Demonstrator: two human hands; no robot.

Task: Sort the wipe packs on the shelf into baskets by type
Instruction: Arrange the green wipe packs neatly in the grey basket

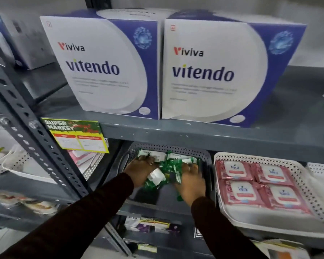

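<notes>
1. At far left I see a white basket (13, 165) behind the grey upright (36, 139).
2. My left hand (140, 171) and right hand (192, 181) reach into the dark basket (168, 146), fingers clamped on blurred green packs (168, 171).
3. More green packs lie at its back.
4. Just right, pink packs (258, 186) fill a white tray (269, 219).

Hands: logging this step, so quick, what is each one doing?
Left hand: closed on green wipe packs in the dark basket.
Right hand: closed on the same packs.
</notes>
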